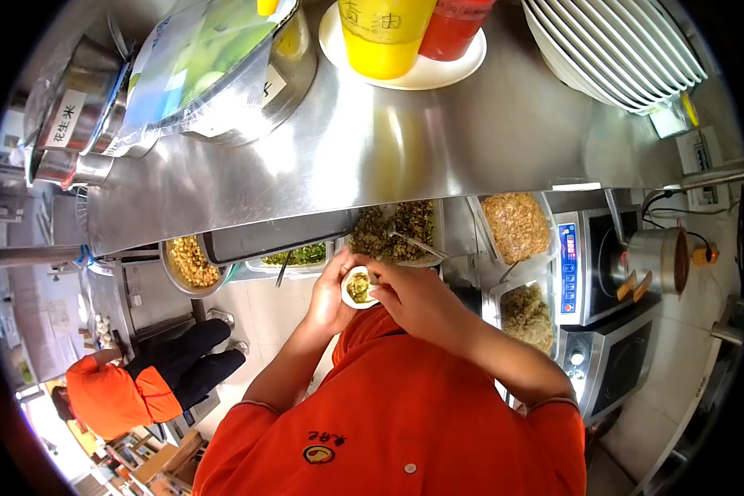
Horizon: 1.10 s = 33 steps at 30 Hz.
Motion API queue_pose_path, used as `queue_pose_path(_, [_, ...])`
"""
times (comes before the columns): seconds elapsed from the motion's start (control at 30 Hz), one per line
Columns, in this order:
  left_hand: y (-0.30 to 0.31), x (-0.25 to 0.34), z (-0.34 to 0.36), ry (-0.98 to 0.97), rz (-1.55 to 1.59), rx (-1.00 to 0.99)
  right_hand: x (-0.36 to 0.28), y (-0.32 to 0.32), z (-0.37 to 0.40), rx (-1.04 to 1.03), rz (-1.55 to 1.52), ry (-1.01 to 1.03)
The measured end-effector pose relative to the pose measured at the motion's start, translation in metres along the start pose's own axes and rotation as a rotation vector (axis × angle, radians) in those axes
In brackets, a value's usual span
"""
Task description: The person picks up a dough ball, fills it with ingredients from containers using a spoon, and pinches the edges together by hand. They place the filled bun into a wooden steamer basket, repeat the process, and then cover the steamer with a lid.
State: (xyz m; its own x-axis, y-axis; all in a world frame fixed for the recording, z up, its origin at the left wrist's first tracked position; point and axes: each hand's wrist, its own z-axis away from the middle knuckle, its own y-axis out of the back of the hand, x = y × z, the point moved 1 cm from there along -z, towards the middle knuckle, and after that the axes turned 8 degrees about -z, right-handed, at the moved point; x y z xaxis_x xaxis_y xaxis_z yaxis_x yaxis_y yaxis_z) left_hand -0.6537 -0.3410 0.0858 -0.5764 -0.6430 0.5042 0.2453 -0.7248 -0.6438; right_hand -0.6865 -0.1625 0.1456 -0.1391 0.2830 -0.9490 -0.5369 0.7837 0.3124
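Note:
A small round of white dough (347, 295) with chopped green filling (358, 288) in its middle is held up between my two hands, in front of the orange shirt. My left hand (331, 293) is curled round its left side. The fingers of my right hand (397, 295) pinch its right edge. Just beyond my hands is a tray of dark green chopped filling (384, 227) with a metal spoon (419, 245) in it. A container of bright green chopped filling (306, 255) lies to the left, partly under a dark tray (277, 235).
A steel shelf (471, 149) overhangs the counter, bearing plates (616, 50), yellow (384, 37) and red containers, and steel pots. At right are two filling trays, induction cookers (591, 264) and a pot (657, 256). Another person (124, 393) stands at lower left.

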Motion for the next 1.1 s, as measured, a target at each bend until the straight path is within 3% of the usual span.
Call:
queue_pose_path(0.07, [0.007,-0.005,-0.004,0.023,-0.056,0.074,0.012,-0.005,0.002,-0.069,0.001,-0.03])
queue_pose_path(0.17, [0.01,-0.005,-0.004,0.01,-0.125,0.135,0.004,-0.007,0.002,-0.018,0.046,0.124])
queue_pose_path(0.23, [0.003,-0.005,-0.001,-0.033,-0.164,0.091,-0.012,-0.007,0.005,-0.021,-0.115,-0.046])
queue_pose_path(0.27, [-0.017,0.002,0.007,-0.028,-0.203,0.246,-0.006,-0.007,0.005,-0.022,-0.115,-0.048])
queue_pose_path(0.37, [0.006,-0.002,0.005,0.025,-0.267,0.089,0.007,-0.007,0.004,-0.071,0.055,-0.021])
queue_pose_path(0.43, [0.01,-0.006,0.005,0.007,-0.268,0.098,0.0,-0.011,0.01,0.017,0.099,0.118])
queue_pose_path(0.6, [-0.022,0.001,0.015,-0.084,-0.262,0.22,-0.005,-0.006,0.006,-0.017,0.02,0.002])
queue_pose_path(0.7, [0.005,-0.005,0.014,-0.031,-0.323,0.099,-0.008,-0.013,0.01,-0.017,0.051,0.018])
queue_pose_path(0.83, [-0.012,-0.011,0.014,-0.198,-0.329,0.194,-0.005,-0.009,0.008,-0.076,0.026,-0.052])
queue_pose_path(0.87, [-0.017,-0.002,0.022,-0.128,-0.351,0.13,-0.004,-0.008,0.009,-0.076,0.026,-0.051])
queue_pose_path(0.93, [-0.003,-0.003,0.018,-0.1,-0.401,0.119,-0.004,-0.008,0.012,-0.04,0.125,0.141])
queue_pose_path(1.1, [-0.021,0.002,0.027,-0.125,-0.366,0.073,-0.009,-0.003,0.013,-0.019,0.018,0.002])
